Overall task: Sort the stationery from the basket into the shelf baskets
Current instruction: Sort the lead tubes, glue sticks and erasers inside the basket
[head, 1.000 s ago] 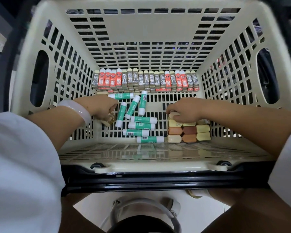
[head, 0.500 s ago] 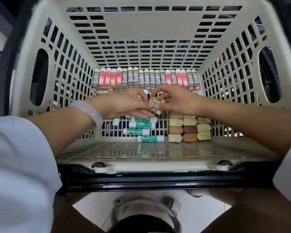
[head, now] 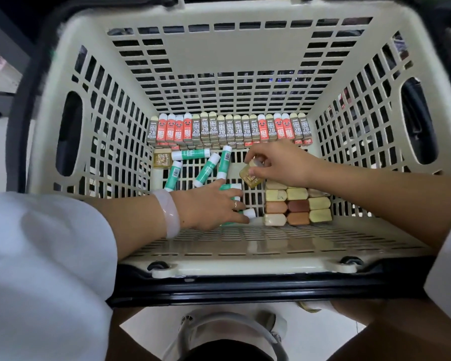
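Note:
A cream slotted basket [head: 235,74] holds the stationery. Upright 2B lead boxes [head: 229,130], grey and red, line its far wall. Green and white glue sticks [head: 206,169] lie scattered on the floor left of centre. Tan, brown and yellow erasers [head: 297,205] are stacked at the near right. A second golden wrapped block [head: 162,158] lies at the far left. My right hand [head: 279,165] pinches a small golden wrapped block [head: 250,178] above the erasers. My left hand [head: 208,207] lies flat, fingers spread, over glue sticks near the front wall.
The basket rests on a black frame [head: 245,285] at my knees. Pale floor and a white round object [head: 229,332] show below. Oval handle holes [head: 69,134] pierce both side walls. A pale bracelet [head: 169,212] circles my left wrist.
Both hands met at the centre half a second ago around the golden block. Now the right hand holds it alone, and the left hand has dropped onto the glue sticks.

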